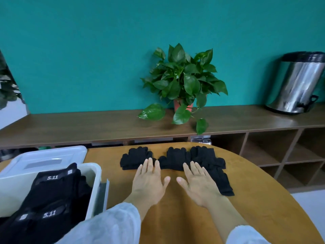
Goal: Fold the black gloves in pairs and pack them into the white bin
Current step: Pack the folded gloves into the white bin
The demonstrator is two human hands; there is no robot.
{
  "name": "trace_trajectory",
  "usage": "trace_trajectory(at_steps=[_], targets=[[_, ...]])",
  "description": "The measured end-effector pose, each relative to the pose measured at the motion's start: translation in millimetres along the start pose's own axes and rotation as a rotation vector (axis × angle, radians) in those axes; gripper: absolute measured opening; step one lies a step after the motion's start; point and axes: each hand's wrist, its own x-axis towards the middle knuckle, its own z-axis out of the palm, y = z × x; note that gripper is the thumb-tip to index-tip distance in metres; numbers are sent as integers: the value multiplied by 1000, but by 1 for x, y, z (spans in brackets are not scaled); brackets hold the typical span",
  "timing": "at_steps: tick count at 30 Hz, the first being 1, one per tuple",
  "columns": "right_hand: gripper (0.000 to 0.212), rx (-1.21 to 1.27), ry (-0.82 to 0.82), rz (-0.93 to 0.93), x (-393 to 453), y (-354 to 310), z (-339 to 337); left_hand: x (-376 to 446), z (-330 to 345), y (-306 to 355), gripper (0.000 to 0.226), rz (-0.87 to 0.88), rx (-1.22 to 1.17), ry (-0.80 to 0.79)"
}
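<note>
Several black knit gloves lie on the brown table: one group on the left, one in the middle, and a pile on the right that stretches toward me. My left hand lies flat with straight fingers, its tips touching the left gloves. My right hand is also flat and open, its fingers on the middle gloves and its edge beside the right pile. The white bin stands at the left and holds black gloves marked 5.11.
A white lid lies behind the bin. A low wooden shelf unit runs along the teal wall behind the table, carrying a potted plant and a steel pedal bin. Open cubbies are at the right.
</note>
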Motion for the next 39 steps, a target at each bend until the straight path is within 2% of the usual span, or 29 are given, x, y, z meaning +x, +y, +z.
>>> trace_trajectory(at_steps=[4,5,8,11,16,21,39], targets=[[114,3,-43,-10,48,-4,7,44,8,-10,71,-88,-1,-37],[108,5,-47,-1,59,-6,9,54,10,-13,70,-111,-10,-43],[67,-30,-64,38,91,-9,17,81,15,-23,68,-181,-54,-53],[56,-16,-124,68,111,-12,24,99,25,-31,68,-253,-98,-93],[53,-14,-136,99,119,-20,31,108,36,-31,67,-296,-89,-119],[53,-11,-144,73,103,-30,33,97,34,-28,62,-270,-99,-158],[53,-2,-141,13,-22,-43,46,-37,39,6,60,-257,-49,-224]])
